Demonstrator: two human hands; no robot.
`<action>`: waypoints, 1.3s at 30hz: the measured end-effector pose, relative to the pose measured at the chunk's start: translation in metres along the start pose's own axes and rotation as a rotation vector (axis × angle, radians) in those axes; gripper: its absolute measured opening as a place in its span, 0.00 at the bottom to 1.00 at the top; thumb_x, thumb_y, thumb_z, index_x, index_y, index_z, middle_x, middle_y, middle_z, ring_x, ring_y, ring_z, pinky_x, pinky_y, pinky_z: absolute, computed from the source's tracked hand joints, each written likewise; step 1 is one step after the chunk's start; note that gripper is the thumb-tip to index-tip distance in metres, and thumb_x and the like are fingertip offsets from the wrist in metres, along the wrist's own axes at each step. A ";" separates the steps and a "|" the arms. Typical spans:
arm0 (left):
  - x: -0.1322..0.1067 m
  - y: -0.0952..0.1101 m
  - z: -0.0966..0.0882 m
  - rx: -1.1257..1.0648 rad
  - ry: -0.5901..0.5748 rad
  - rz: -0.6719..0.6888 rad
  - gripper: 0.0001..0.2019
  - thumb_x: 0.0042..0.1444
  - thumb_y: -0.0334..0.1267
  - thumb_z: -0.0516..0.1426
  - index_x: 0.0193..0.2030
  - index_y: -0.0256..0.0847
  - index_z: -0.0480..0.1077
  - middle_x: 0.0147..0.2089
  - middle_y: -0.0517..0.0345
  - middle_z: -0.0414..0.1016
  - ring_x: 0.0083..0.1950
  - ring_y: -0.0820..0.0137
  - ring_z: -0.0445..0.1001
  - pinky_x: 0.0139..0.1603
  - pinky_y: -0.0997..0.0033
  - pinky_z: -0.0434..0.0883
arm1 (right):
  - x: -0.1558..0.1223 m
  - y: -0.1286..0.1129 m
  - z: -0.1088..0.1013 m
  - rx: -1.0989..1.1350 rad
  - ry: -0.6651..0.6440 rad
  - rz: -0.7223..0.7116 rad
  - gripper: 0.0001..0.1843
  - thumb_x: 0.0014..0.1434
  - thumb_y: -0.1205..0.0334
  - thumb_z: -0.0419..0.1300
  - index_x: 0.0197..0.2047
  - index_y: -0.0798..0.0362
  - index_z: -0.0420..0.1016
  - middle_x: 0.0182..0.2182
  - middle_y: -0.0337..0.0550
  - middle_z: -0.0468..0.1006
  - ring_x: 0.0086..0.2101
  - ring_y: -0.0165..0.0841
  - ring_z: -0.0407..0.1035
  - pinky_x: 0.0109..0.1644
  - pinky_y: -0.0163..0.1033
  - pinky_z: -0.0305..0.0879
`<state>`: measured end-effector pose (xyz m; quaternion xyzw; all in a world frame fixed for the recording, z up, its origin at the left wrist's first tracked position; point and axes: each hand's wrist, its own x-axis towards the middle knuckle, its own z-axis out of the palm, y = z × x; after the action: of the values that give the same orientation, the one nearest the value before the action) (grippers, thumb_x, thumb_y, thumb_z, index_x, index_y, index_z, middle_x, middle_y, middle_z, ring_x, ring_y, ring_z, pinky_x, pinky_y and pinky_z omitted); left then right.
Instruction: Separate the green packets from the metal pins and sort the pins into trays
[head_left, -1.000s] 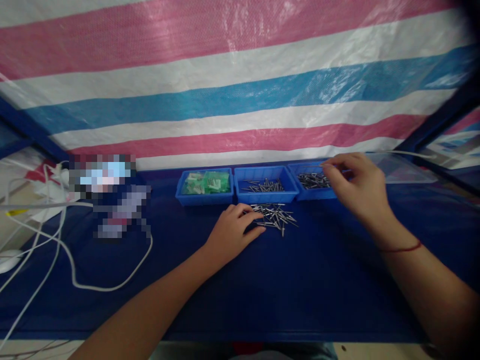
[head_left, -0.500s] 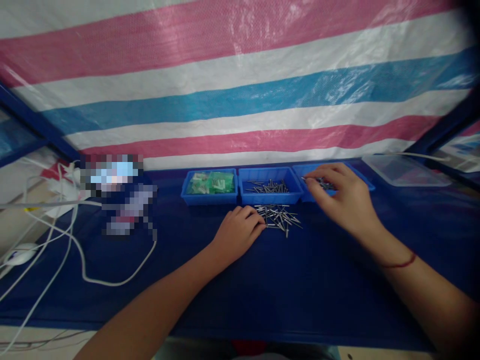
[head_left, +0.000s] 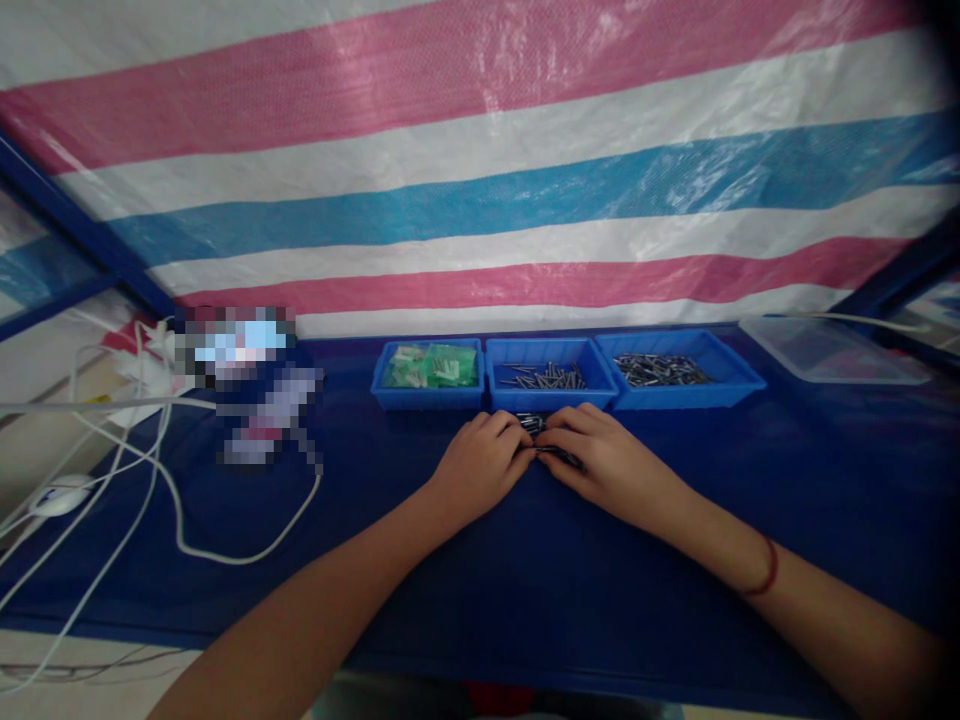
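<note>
My left hand [head_left: 484, 455] rests on the table just in front of the bins, thumb and fingers pinched on a thin metal pin whose end shows at the fingertips. My right hand [head_left: 600, 455] meets it tip to tip, its thumb and fingers closed; what they grip is too small to make out. Between and partly under both hands lies a loose pile of thin metal pins [head_left: 530, 423], mostly hidden. Behind it, the middle blue bin [head_left: 555, 400] holds several like pins, and the right blue bin [head_left: 686, 396] holds many small metal pieces.
The left blue bin [head_left: 427, 399] contains green-and-clear packets [head_left: 450, 367]. A clear plastic lid [head_left: 832, 350] lies at the back right. White cables [head_left: 176, 510] and a blurred-out device [head_left: 244, 345] occupy the left side. A striped sheet [head_left: 480, 230] hangs behind the table.
My right hand has come out of the right bin, moving left and toward me, and now meets my left hand over the pile. My left hand stays nearly in place.
</note>
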<state>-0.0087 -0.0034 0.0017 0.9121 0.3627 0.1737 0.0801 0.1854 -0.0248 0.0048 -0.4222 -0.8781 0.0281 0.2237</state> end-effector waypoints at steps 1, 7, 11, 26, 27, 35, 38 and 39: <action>0.000 0.001 0.000 0.003 -0.003 -0.002 0.09 0.64 0.38 0.50 0.41 0.38 0.70 0.44 0.53 0.70 0.43 0.66 0.69 0.48 0.63 0.67 | 0.000 0.000 0.001 -0.002 0.002 -0.004 0.07 0.60 0.65 0.56 0.39 0.52 0.76 0.36 0.47 0.75 0.37 0.38 0.67 0.43 0.45 0.64; 0.000 0.004 0.001 0.040 -0.017 -0.024 0.09 0.65 0.38 0.48 0.41 0.39 0.68 0.44 0.54 0.70 0.43 0.66 0.68 0.44 0.64 0.66 | 0.000 0.000 0.003 -0.004 -0.034 -0.003 0.05 0.61 0.67 0.55 0.37 0.53 0.73 0.33 0.46 0.74 0.35 0.37 0.66 0.41 0.44 0.62; 0.000 0.004 0.003 0.044 -0.004 -0.059 0.08 0.66 0.37 0.48 0.42 0.39 0.67 0.45 0.54 0.69 0.44 0.65 0.68 0.44 0.64 0.67 | 0.001 -0.002 0.003 0.004 -0.045 0.011 0.06 0.62 0.66 0.54 0.39 0.54 0.72 0.34 0.46 0.74 0.36 0.38 0.65 0.41 0.44 0.62; 0.002 0.011 0.000 -0.774 0.273 -0.336 0.09 0.60 0.43 0.55 0.39 0.39 0.71 0.35 0.59 0.75 0.35 0.72 0.72 0.36 0.74 0.68 | 0.002 -0.010 -0.002 0.378 0.207 0.168 0.10 0.63 0.58 0.55 0.44 0.47 0.77 0.39 0.44 0.80 0.39 0.37 0.72 0.44 0.46 0.69; 0.002 0.011 -0.001 -0.776 0.274 -0.333 0.10 0.60 0.43 0.55 0.38 0.39 0.71 0.35 0.59 0.75 0.35 0.72 0.72 0.36 0.74 0.68 | 0.002 -0.010 -0.003 0.386 0.206 0.172 0.10 0.63 0.58 0.55 0.44 0.47 0.76 0.39 0.44 0.80 0.39 0.38 0.72 0.44 0.46 0.69; 0.001 0.009 -0.002 -0.737 0.303 -0.327 0.09 0.61 0.43 0.55 0.39 0.39 0.71 0.36 0.58 0.75 0.35 0.72 0.71 0.37 0.73 0.68 | 0.002 -0.011 -0.005 0.404 0.174 0.185 0.10 0.64 0.62 0.53 0.43 0.48 0.75 0.39 0.44 0.79 0.41 0.37 0.71 0.47 0.45 0.67; 0.001 0.010 -0.003 -0.717 0.310 -0.306 0.09 0.60 0.42 0.55 0.40 0.40 0.71 0.37 0.58 0.75 0.36 0.71 0.72 0.38 0.73 0.68 | 0.002 -0.011 -0.006 0.414 0.196 0.192 0.08 0.63 0.62 0.54 0.41 0.49 0.75 0.38 0.44 0.78 0.39 0.37 0.71 0.45 0.44 0.68; 0.001 0.010 -0.003 -0.712 0.316 -0.295 0.08 0.60 0.41 0.55 0.40 0.40 0.71 0.38 0.57 0.75 0.36 0.71 0.72 0.38 0.73 0.68 | 0.002 -0.011 -0.006 0.415 0.209 0.200 0.08 0.63 0.63 0.54 0.41 0.49 0.74 0.37 0.44 0.78 0.39 0.36 0.71 0.44 0.44 0.68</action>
<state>-0.0027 -0.0096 0.0075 0.7277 0.4147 0.4130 0.3577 0.1789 -0.0309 0.0136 -0.4527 -0.7794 0.1858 0.3913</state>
